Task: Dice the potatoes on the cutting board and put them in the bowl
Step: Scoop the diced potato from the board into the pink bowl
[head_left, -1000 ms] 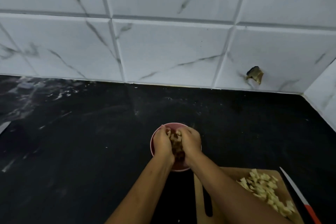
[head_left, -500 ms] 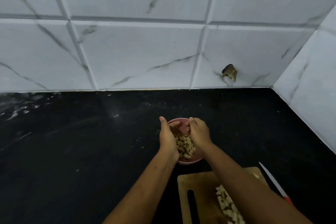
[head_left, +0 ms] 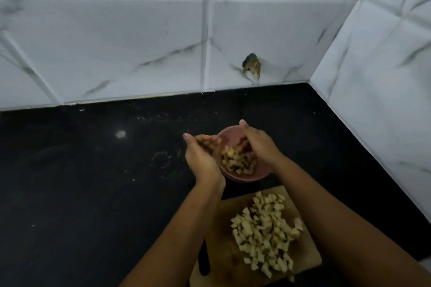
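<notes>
A small pink bowl stands on the black counter and holds a heap of diced potato. My left hand hovers over the bowl's left rim, palm turned inward, fingers loosely spread. My right hand is over the right rim, fingers relaxed and pointing away from me. Neither hand holds anything that I can see. Nearer to me lies a wooden cutting board with a pile of diced potato on it. My right forearm hides the board's right edge.
The black counter runs left and ahead. White marbled tile walls close the back and right side, meeting in a corner at the right. A dark chipped hole marks the back wall. The knife is out of sight.
My hands have spread apart over the bowl, and the potato pieces they held now lie in it. The view has swung right and down; more of the board shows.
</notes>
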{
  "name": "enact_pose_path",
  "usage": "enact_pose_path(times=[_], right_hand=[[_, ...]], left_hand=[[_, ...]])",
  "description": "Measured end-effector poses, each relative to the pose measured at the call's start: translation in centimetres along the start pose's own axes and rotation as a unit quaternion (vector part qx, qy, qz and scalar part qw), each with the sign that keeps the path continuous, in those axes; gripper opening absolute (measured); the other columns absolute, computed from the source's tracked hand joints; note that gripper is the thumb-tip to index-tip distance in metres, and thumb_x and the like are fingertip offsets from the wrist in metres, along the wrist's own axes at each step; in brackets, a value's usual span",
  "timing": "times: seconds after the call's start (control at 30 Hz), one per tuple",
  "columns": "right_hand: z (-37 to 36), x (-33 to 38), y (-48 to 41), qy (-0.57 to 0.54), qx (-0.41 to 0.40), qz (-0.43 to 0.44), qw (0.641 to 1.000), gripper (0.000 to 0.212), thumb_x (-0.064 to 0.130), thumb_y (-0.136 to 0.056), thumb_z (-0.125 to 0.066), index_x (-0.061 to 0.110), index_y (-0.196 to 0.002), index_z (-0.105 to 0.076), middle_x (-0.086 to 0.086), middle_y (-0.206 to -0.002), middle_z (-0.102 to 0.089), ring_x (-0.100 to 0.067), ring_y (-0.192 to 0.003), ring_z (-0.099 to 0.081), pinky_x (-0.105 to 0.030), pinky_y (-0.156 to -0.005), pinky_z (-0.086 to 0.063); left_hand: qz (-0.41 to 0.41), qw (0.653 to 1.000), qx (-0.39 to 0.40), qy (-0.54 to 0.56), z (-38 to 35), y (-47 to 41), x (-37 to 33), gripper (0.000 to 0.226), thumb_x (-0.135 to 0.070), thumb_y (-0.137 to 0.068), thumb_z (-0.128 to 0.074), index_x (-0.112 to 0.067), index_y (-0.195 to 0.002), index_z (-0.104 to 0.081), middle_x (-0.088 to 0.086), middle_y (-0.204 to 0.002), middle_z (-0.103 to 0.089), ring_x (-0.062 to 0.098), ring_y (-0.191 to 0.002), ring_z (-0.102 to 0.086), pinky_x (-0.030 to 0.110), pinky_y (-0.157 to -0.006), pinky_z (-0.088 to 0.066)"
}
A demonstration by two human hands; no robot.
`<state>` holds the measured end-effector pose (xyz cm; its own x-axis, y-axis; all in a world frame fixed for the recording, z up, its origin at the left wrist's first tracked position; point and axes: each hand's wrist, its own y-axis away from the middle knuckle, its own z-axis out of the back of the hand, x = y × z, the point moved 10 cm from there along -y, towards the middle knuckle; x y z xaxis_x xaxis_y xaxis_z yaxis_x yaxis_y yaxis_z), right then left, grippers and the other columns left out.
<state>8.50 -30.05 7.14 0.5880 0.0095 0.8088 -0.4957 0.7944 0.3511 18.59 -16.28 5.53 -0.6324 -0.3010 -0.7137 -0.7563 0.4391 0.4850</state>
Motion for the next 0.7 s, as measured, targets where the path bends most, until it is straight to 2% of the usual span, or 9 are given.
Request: enact_pose_path(times=[0.1,0.17,0.3,0.37,0.43,0.57,0.7], right_hand=[[1.4,-0.2,1.7,0.046,-0.035,0.085,0.995,0.016,0.021,-0.095,-0.054,0.014,-0.091,-0.068,0.002,-0.094,-0.066,-0.008,-0.091,-0.060,-0.025,-0.083,-0.047],[2.6,-0.4,3.3,0.032,-0.070,0.138,0.987,0.014,0.008,-0.091,-0.056,0.017,-0.097,-0.065,0.001,-0.102,-0.065,-0.010,-0.097,-0.060,-0.020,-0.082,-0.048],[5.4,-2.3,7.6,-0.151,-0.159,0.177,0.959,0.015,0.007,-0.094,-0.054,0.018,-0.098,-0.064,0.001,-0.100,-0.065,-0.010,-0.093,-0.061,-0.023,-0.080,-0.051],[6.0,-4.2,9.8,-0.220,-0.190,0.165,0.943,0.015,0.007,-0.098,-0.050,0.012,-0.100,-0.064,-0.002,-0.097,-0.064,-0.009,-0.089,-0.060,-0.020,-0.077,-0.049],[5.7,-6.7,11.7,-0.239,-0.195,0.136,0.941,0.016,0.009,-0.099,-0.049,0.014,-0.100,-0.064,0.000,-0.094,-0.064,-0.005,-0.087,-0.060,-0.019,-0.076,-0.048],[5.1,-11.1,15.8,-0.139,-0.199,0.097,0.965,0.010,0.013,-0.094,-0.060,0.023,-0.092,-0.064,0.005,-0.086,-0.067,-0.004,-0.081,-0.063,-0.025,-0.076,-0.051],[3.8,-13.0,18.9,0.037,-0.125,0.089,0.987,0.014,0.021,-0.082,-0.075,0.024,-0.083,-0.061,0.002,-0.072,-0.063,-0.005,-0.065,-0.057,-0.019,-0.061,-0.045]], left_hand=[[-0.042,0.996,-0.077,0.003,3.0,0.5,-0.5,0.044,-0.043,-0.102,-0.035,-0.017,-0.072,-0.055,-0.004,-0.060,-0.058,0.010,-0.059,-0.056,0.027,-0.067,-0.047],[-0.040,0.995,-0.096,-0.008,4.8,0.9,0.2,0.042,-0.042,-0.102,-0.036,-0.019,-0.071,-0.053,-0.006,-0.059,-0.055,0.007,-0.055,-0.053,0.026,-0.064,-0.045],[-0.035,0.993,-0.102,-0.041,6.9,2.8,2.6,0.039,-0.038,-0.102,-0.038,-0.018,-0.071,-0.051,-0.004,-0.062,-0.051,0.008,-0.057,-0.050,0.026,-0.062,-0.044],[-0.043,0.993,-0.073,-0.077,6.8,4.5,3.7,0.039,-0.036,-0.102,-0.037,-0.018,-0.070,-0.051,-0.005,-0.061,-0.051,0.008,-0.058,-0.049,0.026,-0.064,-0.044],[-0.058,0.990,-0.028,-0.125,6.5,6.2,4.6,0.039,-0.036,-0.102,-0.037,-0.018,-0.070,-0.051,-0.006,-0.063,-0.052,0.008,-0.062,-0.050,0.025,-0.068,-0.044],[-0.132,0.956,0.079,-0.249,5.7,8.4,5.6,0.039,-0.033,-0.103,-0.033,-0.019,-0.071,-0.050,-0.013,-0.065,-0.055,-0.001,-0.065,-0.051,0.014,-0.069,-0.043],[-0.180,0.924,0.135,-0.309,5.0,9.4,5.8,0.039,-0.028,-0.104,-0.033,-0.019,-0.071,-0.052,-0.014,-0.066,-0.055,-0.004,-0.065,-0.050,0.008,-0.064,-0.039]])
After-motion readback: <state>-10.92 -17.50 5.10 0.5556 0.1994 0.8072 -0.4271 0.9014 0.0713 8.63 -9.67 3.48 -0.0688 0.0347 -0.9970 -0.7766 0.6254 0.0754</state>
